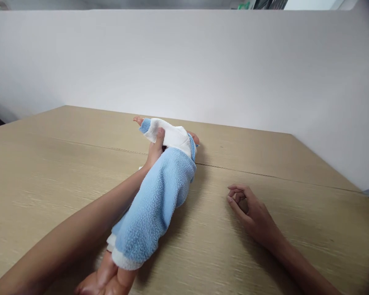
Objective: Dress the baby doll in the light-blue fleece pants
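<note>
Bare doll feet lay nearest you; the doll stretched across the table. Your left hand pinched its white sleeve between thumb and fingers. Your right hand rested apart, fingers loosely curled, holding nothing. Steadying the body would have helped.

I see the doll in fuzzy blue-and-white fleece, smooth plastic feet showing; the bench is matt wood grain.
</note>
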`<action>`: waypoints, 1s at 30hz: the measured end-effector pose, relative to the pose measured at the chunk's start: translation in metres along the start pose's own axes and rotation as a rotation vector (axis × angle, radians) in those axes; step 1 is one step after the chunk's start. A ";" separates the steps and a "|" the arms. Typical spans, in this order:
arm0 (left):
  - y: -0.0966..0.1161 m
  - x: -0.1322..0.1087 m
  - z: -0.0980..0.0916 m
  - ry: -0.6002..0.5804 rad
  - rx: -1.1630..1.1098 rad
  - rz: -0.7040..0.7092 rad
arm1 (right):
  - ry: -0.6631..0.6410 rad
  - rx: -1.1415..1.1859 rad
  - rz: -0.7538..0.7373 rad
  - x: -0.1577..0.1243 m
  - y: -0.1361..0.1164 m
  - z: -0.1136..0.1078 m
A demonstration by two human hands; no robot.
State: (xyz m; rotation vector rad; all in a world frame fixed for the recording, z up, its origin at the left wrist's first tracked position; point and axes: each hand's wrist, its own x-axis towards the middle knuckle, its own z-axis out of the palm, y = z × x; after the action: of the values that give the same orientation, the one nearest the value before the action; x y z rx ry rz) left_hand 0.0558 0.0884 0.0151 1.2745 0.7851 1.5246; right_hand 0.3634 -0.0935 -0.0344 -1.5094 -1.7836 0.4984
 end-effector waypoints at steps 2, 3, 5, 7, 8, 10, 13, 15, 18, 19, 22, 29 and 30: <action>0.003 0.000 0.004 0.060 -0.109 -0.069 | -0.002 0.000 -0.006 0.001 0.001 0.001; 0.006 -0.001 0.006 0.071 -0.145 -0.089 | -0.002 -0.004 -0.008 0.001 0.002 0.001; 0.013 -0.004 0.013 0.057 -0.150 -0.088 | -0.006 -0.011 -0.004 0.001 0.002 0.002; 0.019 -0.008 0.021 0.043 -0.122 -0.071 | -0.018 -0.007 0.008 0.001 0.002 0.001; 0.021 -0.009 0.026 0.031 -0.102 -0.056 | -0.021 -0.005 0.011 0.001 0.002 0.001; 0.022 -0.012 0.037 -0.012 -0.044 -0.010 | -0.018 0.000 0.015 0.001 0.001 0.000; 0.019 -0.012 0.053 -0.148 0.123 0.094 | 0.005 0.047 0.038 0.002 0.000 0.001; 0.016 -0.012 0.063 -0.265 0.283 0.186 | 0.040 0.135 0.069 0.004 0.002 0.002; 0.015 -0.016 0.081 -0.472 0.558 0.360 | 0.125 0.330 0.143 0.008 0.009 -0.001; 0.016 -0.020 0.087 -0.545 0.654 0.411 | 0.133 0.404 0.170 0.011 0.011 -0.005; 0.021 -0.035 0.103 -0.691 0.924 0.502 | 0.066 0.536 0.209 0.017 0.016 -0.020; 0.035 -0.048 0.074 -0.509 0.986 0.450 | -0.040 0.770 0.346 0.022 0.011 -0.042; 0.036 -0.045 0.060 -0.451 0.989 0.427 | -0.048 0.847 0.386 0.022 0.009 -0.041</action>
State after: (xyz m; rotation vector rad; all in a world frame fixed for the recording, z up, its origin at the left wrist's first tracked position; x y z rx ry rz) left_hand 0.1034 0.0282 0.0472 2.5388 1.0424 1.0557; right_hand 0.3993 -0.0771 -0.0075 -1.2003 -1.0573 1.2938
